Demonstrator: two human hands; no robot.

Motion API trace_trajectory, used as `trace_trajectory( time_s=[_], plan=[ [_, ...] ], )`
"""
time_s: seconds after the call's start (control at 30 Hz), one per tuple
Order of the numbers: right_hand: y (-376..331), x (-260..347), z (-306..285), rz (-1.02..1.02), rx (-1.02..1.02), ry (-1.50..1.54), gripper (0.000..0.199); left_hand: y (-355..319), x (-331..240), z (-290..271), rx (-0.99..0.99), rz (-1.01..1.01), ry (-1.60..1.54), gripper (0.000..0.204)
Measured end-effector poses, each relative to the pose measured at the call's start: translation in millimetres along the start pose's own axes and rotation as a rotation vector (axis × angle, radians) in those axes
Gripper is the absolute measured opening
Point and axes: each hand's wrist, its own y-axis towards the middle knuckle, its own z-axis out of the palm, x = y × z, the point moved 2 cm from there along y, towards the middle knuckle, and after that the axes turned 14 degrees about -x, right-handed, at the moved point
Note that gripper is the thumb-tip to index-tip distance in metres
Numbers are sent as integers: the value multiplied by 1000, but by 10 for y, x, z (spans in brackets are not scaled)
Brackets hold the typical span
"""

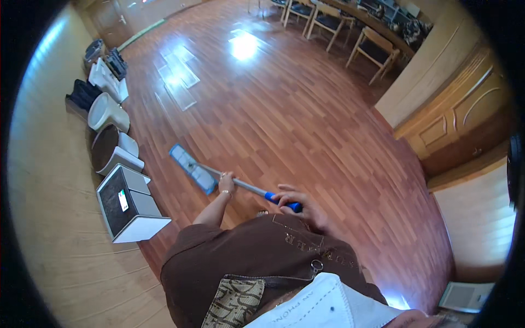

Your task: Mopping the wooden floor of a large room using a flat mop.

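A flat mop with a grey pole [249, 187] slants across in front of me, low over the wood-look floor. Its flat head, edged in blue [192, 170], lies at the far left end of the pole, on or just above the floor. My left hand [226, 182] is closed round the pole not far from that head. At the near right end is a blue handle grip [294, 207], held in my right hand [299, 201]. Some of the right fingers are lifted and loosely curled over the grip. A bracelet and a ring show on my left hand.
Along the left wall stand a white and dark boxy appliance [135, 202], a white bin with a dark inside [114, 147] and a round white bin [108, 112]. Wooden chairs [373, 50] line a long table at the back right. A wooden door [465, 117] is at right.
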Motion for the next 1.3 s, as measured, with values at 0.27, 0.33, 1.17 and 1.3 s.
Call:
trace_trajectory(
  time_s=[0.27, 0.33, 1.17, 1.3],
  plan=[
    [-624, 399, -506, -137, -382, -196, 15, 182, -1679, 360, 246, 262, -375, 17],
    [-757, 529, -511, -132, -455, -220, 14, 132, -1647, 711, 305, 286, -563, 25],
    [-2468, 1583, -268, -482, -867, -865, 25, -1553, -4171, -132, 1014, 1305, -800, 13],
    [-2188, 1282, -310, -656, -1053, -801, 27, -1007, -4169, 48, 959, 1250, -637, 12]
  ],
)
